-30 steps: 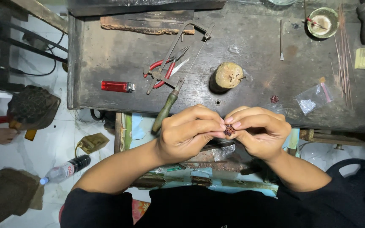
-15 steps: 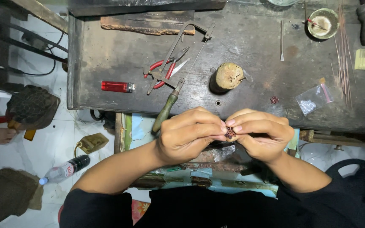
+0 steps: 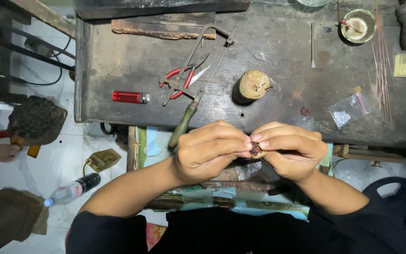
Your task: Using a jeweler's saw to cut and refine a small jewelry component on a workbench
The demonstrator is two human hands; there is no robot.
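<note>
While the left hand and right hand meet fingertip to fingertip at the front edge of the workbench, both pinch one small dark red beaded piece, mostly hidden between the fingers and too small to make out. Both hands curl inward, knuckles up, forearms angled in from below. Beyond them lie one green-handled saw, one wooden peg, one pair of red pliers and one red lighter.
</note>
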